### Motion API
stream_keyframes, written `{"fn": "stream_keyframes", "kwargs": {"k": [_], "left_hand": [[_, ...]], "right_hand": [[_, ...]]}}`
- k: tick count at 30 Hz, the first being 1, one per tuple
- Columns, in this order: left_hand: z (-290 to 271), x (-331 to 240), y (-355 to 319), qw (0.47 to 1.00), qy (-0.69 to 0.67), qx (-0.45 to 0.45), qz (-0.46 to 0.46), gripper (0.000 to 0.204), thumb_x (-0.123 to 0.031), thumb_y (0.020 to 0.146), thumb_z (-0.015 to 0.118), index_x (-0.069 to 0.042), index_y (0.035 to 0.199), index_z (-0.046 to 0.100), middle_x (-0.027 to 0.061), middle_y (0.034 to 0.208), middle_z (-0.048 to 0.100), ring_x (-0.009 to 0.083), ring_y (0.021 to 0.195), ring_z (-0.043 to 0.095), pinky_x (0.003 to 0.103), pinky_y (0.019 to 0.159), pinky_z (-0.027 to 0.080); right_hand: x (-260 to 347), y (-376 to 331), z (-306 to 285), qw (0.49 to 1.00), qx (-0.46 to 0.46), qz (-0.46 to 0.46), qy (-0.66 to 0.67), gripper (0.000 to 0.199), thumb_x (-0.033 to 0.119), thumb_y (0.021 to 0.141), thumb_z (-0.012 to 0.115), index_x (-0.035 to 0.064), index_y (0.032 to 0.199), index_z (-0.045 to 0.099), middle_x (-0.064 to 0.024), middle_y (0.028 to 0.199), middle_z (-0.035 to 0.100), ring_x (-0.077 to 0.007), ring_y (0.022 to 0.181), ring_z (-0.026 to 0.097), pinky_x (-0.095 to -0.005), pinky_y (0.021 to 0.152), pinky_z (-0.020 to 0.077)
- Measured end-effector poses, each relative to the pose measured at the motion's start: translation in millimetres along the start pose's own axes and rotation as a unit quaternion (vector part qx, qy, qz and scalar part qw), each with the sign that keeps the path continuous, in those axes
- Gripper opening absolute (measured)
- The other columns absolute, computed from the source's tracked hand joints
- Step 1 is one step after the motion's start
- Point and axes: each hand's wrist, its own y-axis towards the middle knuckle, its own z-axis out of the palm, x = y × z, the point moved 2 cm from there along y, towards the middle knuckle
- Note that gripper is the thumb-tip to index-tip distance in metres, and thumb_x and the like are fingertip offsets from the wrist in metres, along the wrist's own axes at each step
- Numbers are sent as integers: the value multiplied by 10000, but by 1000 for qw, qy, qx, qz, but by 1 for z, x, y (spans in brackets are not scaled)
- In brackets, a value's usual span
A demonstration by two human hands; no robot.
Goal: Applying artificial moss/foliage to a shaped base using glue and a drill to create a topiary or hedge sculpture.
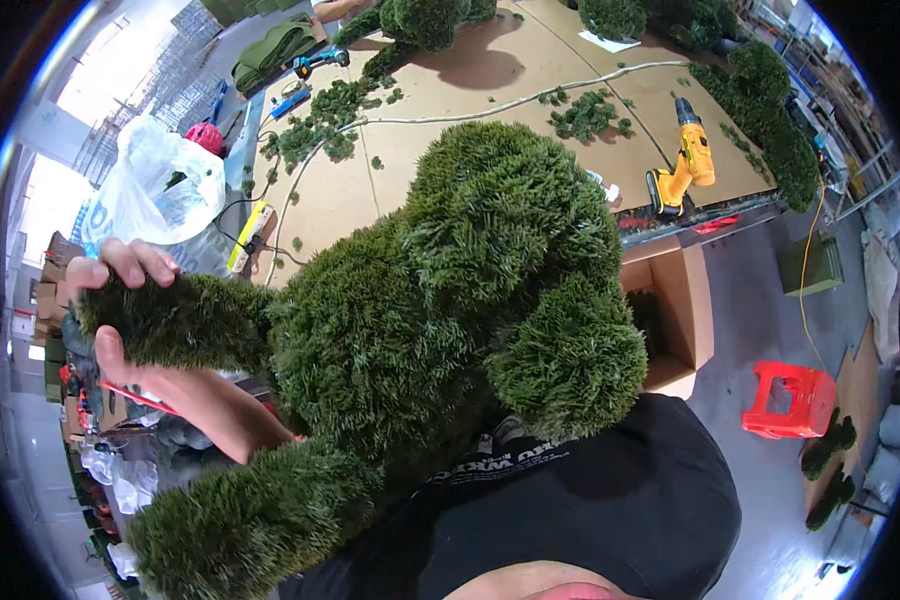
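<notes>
Green artificial-grass animal figure [450, 300] fills the middle of the head view, held against the person's black shirt [610, 500] in front of the brown worktable [530, 110]; beside it an open cardboard box [675, 310] stands on the floor, its contents too dark to tell. The left hand [120, 300] comes in from the lower left, forearm angled upward, fingers curled over and thumb under one limb, gripping it; the right hand is out of sight. That limb points left and roughly level, while the body's long axis runs from lower left to upper right.
</notes>
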Motion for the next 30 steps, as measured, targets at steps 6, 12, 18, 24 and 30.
{"fn": "stream_keyframes", "kwargs": {"k": [6,12,18,24,30], "left_hand": [[-1,-24,-17,999,25,-33,-16,427,-334,844,736,-106,1067,453,88,924,454,240,811,504,393,806,442],[-11,-12,-17,997,43,-59,-15,461,-363,814,749,-114,1043,437,72,911,463,224,790,498,369,797,408],[-12,-12,-20,997,46,-54,-14,488,-390,811,740,-101,1055,433,74,915,472,225,797,504,375,787,393],[-8,-15,-20,997,61,-43,-24,497,-385,845,705,-61,1130,458,92,934,470,238,834,513,394,819,386],[-11,-9,-19,999,30,-35,-13,494,-397,847,704,-69,1123,460,93,952,466,231,850,504,392,838,376]], "right_hand": [[44,7,-28,993,-84,81,-1,282,117,1018,592,-20,1253,667,-135,1178,727,-196,1036,688,-332,882,559],[213,24,-101,922,-258,-285,-51,693,603,880,734,-69,1027,650,-388,1220,630,-449,1202,624,-519,1046,481],[297,38,-76,957,-29,-130,-256,593,441,626,927,18,709,521,-316,1312,618,-503,1199,618,-565,1001,519],[309,53,-76,926,16,-161,-340,315,179,694,811,-6,672,557,-231,1304,676,-424,1262,625,-551,1015,530],[282,47,-132,916,-261,-87,-292,114,85,936,678,-25,953,703,-259,1353,641,-373,1196,663,-422,967,534]]}}
